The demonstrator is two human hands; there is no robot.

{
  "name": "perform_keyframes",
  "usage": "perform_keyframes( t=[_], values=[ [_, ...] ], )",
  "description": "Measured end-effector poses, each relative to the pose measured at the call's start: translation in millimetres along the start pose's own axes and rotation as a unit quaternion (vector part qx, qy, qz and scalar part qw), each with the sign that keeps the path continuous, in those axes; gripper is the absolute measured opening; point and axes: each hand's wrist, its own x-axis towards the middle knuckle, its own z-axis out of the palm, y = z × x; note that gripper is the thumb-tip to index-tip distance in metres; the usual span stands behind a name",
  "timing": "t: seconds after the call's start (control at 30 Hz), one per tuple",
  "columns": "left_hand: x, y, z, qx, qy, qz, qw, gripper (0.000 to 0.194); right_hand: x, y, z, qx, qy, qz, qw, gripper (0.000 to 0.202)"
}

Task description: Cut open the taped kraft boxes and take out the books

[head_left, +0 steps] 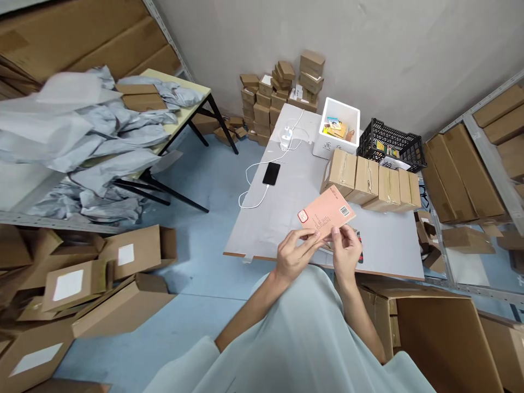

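Observation:
Over the front part of the white table (pixel 254 232), a thin pink book (pixel 325 208) is held tilted, its cover showing a barcode, small print and a red-edged label. My left hand (pixel 295 250) pinches its lower edge on the left. With thumb and fingers, my right hand (pixel 346 245) grips the lower right corner. Partly hidden behind the right hand lies a dark item with red and green (pixel 361 252) on the table; its kind cannot be made out.
A black phone (pixel 271 173) is plugged into a white cable. Cardboard boxes (pixel 366 177) stand in a row before a white foam box (pixel 323 147) and a black crate (pixel 374 131). An open carton (pixel 446 327) is at lower right. Grey bags (pixel 123 136) cover another table.

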Motion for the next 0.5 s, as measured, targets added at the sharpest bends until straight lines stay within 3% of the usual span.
perform_keyframes(
  t=[0.1,0.17,0.23,0.3,0.33,0.5],
  values=[
    [2,3,-0.7,-0.083,0.026,-0.198,0.976,0.050,9,4,-12,-0.010,-0.015,0.016,1.000,0.048],
    [7,3,-3.6,-0.169,0.025,-0.336,0.926,0.060,16,7,-21,-0.006,-0.041,0.029,0.999,0.050],
    [11,1,-6.3,-0.245,-0.012,-0.421,0.873,0.054,20,11,-28,0.000,-0.063,0.037,0.997,0.050],
    [13,-1,-7.2,-0.280,-0.043,-0.457,0.843,0.049,22,14,-33,0.005,-0.076,0.039,0.996,0.048],
    [12,-2,-6.9,-0.282,-0.044,-0.457,0.842,0.048,23,16,-35,0.001,-0.079,0.033,0.996,0.047],
    [4,-15,-3.0,-0.199,-0.003,-0.375,0.906,0.042,25,21,-45,-0.028,-0.095,-0.001,0.995,0.040]
  ],
)
